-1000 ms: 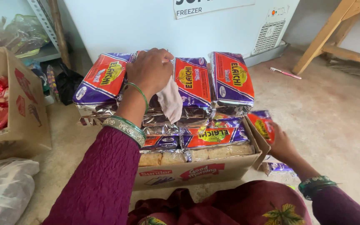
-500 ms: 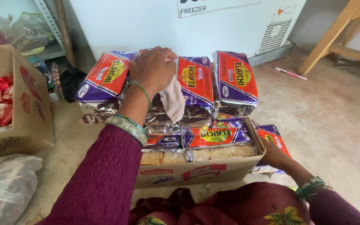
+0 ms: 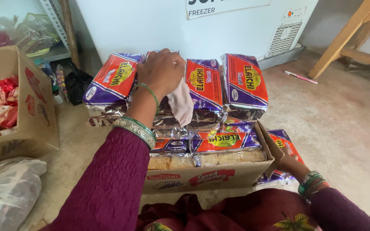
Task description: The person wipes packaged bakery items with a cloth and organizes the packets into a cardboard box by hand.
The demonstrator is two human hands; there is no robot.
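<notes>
1. The white chest freezer [image 3: 159, 25] fills the back of your view, with a metal shelf rack [image 3: 52, 17] to its left and a wooden table leg [image 3: 343, 38] at far right. The floor [image 3: 343, 119] is bare, dusty concrete, and a pink toothbrush [image 3: 300, 77] lies on it near the freezer's corner.
2. A second cardboard box [image 3: 35, 111] of red snack packets stands to your left, well apart from your work, with a clear plastic bag [image 3: 5, 188] below it.
3. The open carton [image 3: 210, 177] sits right in front of you, packed with rusk packets. Three more purple-and-red packets [image 3: 245, 83] are stacked on top, leaning toward the freezer.
4. Your left hand [image 3: 163, 72] rests on the middle top packet, fingers closed over a pale pink cloth [image 3: 181, 105] that hangs down its front.
5. Your right hand [image 3: 290, 162] is mostly hidden behind the carton's right flap [image 3: 268, 145]; it seems to steady that side, but I cannot tell how its fingers sit. One packet [image 3: 285, 145] lies outside, just beside it.
6. Risk, as I judge it: the foil wrappers look slick and the top row stands high, so a hard push with the cloth could slide a packet off the back or side. Pressing down could also crush the brittle rusks.
</notes>
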